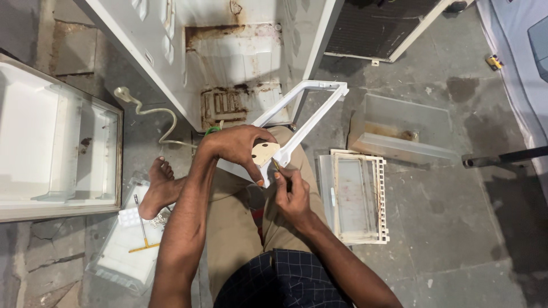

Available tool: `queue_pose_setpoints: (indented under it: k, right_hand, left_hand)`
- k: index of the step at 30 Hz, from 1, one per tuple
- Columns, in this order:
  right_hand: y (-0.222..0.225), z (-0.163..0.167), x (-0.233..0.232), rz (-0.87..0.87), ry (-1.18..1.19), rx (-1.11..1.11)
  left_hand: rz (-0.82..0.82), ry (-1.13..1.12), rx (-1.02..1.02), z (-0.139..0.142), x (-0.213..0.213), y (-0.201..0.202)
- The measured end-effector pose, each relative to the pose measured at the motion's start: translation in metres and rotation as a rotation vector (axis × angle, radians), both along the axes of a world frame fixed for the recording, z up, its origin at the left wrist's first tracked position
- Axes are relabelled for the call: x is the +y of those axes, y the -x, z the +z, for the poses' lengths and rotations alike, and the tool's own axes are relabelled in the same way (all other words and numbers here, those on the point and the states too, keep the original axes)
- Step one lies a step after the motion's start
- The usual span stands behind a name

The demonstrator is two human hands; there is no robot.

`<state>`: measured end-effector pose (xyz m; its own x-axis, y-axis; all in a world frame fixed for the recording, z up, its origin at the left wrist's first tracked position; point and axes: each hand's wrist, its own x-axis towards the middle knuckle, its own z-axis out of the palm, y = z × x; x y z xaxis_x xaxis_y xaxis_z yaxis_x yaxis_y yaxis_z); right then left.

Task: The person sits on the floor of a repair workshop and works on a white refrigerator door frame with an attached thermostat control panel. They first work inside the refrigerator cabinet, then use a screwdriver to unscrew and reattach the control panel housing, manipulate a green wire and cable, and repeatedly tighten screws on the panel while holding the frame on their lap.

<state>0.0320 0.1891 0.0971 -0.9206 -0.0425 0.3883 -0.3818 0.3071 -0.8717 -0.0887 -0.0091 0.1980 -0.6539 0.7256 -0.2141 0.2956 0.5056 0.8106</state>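
Frame [302, 111] corner in left hand [237, 147]; right hand [291, 191] just below

White rectangular plastic frame [305, 111], smooth, slightly glossy, yellowed at the gripped corner. Open white fridge cabinet [234, 63]: smooth plastic liner, brown rust-like stains, rough crusted patches near the drain slots. Clear plastic drawer bin [399, 128], translucent, scuffed, dirty. White ribbed plastic shelf tray [357, 197], matt, grimy, stained edges. Grey stone-slab floor [456, 228], rough, matt, blotchy with dark marks. Tan cloth trousers [228, 239], matt weave. Dark checked cloth shirt [279, 282], soft matt. Off-white plastic hose [151, 111], dull.
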Motion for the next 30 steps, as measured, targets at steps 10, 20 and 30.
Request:
queue_pose_setpoints:
  k: [10,20,30]
  right_hand:
    - [0.011,0.113,0.026,0.176,-0.243,-0.450]
    - [0.055,0.164,0.041,0.374,-0.668,-0.566]
    - [0.030,0.064,0.087,0.150,-0.053,-0.836]
  left_hand:
    - [0.018,0.023,-0.022,-0.006,0.001,-0.002]
    - [-0.009,0.025,-0.027,-0.008,0.000,-0.006]
    - [0.041,0.108,0.290,-0.019,0.012,-0.039]
